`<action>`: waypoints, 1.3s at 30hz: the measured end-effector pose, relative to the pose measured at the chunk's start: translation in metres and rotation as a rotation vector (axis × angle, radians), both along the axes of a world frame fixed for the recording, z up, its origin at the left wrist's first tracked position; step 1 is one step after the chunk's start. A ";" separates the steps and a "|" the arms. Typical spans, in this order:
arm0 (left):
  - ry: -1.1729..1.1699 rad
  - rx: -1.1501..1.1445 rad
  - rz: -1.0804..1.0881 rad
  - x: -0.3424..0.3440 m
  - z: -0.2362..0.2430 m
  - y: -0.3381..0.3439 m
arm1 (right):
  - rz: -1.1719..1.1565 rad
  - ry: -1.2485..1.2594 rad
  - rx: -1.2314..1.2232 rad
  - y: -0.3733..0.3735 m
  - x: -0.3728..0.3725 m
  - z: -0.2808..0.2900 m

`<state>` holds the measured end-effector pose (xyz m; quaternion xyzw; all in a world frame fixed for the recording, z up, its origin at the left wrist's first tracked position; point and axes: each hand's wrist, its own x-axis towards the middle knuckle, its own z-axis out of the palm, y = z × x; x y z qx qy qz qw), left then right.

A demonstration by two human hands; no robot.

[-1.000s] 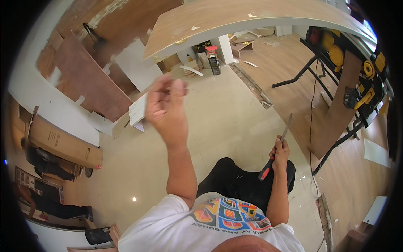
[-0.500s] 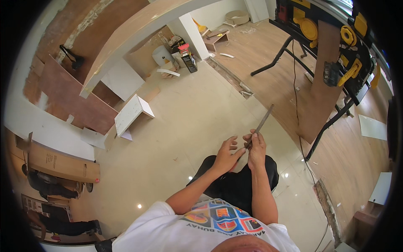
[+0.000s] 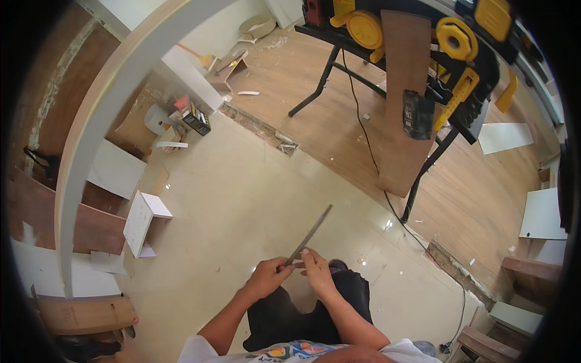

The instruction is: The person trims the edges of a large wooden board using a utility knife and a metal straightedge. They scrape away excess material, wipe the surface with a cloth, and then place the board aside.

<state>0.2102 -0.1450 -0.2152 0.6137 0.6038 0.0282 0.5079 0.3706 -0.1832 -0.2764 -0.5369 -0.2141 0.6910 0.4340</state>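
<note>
A long, thin, dark metal file with a reddish handle slants up and away in front of my knees. My left hand is closed around its handle end, which is mostly hidden by the fingers. Close beside it, my right hand has its thumb and fingers bent at the lower part of the blade. The far end of the file sticks out free over the pale tiled floor.
A black workbench carries yellow clamps, a brown board and a cordless tool. A cord runs down across the floor. A small white panel piece stands at left; a broken floor strip divides tile from wood.
My left hand has gone from open fingers to a grip on the file's handle. The view has shifted right, so the workbench sits further left and my hands lower.
</note>
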 end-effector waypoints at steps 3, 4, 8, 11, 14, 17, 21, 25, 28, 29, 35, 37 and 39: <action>0.188 0.109 0.027 -0.020 0.018 -0.020 | 0.200 0.070 -0.100 0.002 -0.009 0.006; 0.238 0.076 0.037 -0.029 0.021 -0.030 | 0.250 0.100 -0.155 -0.002 -0.008 0.008; 0.330 -0.141 0.067 -0.081 0.018 -0.071 | 0.223 0.178 -0.276 -0.008 -0.015 0.012; 0.458 -0.180 -0.105 -0.134 0.003 -0.112 | 0.131 0.312 -0.342 -0.015 -0.014 0.007; 0.387 -0.482 0.177 -0.144 0.056 -0.127 | -0.059 0.515 -0.408 -0.029 0.006 0.025; 0.324 -0.601 0.507 -0.188 0.106 -0.186 | -0.326 0.719 -0.255 -0.070 0.021 0.032; 0.128 -0.479 0.355 -0.251 0.179 -0.240 | -0.228 -0.181 -0.420 -0.100 -0.002 0.124; 0.295 -0.604 0.701 -0.289 0.231 -0.308 | 0.002 -0.588 -0.119 -0.084 -0.045 0.250; 0.202 -0.594 0.777 -0.319 0.239 -0.309 | -0.029 -0.401 0.002 -0.048 -0.088 0.360; 0.155 -0.538 0.785 -0.312 0.248 -0.308 | -0.004 -0.316 -0.004 -0.039 -0.100 0.389; 0.140 -0.531 0.760 -0.344 0.263 -0.299 | -0.191 -0.158 0.001 -0.036 -0.170 0.432; 0.162 -0.508 0.733 -0.370 0.262 -0.301 | -0.206 -0.216 0.011 -0.038 -0.188 0.433; 0.218 -0.501 0.680 -0.399 0.261 -0.301 | -0.151 -0.236 0.029 -0.037 -0.203 0.436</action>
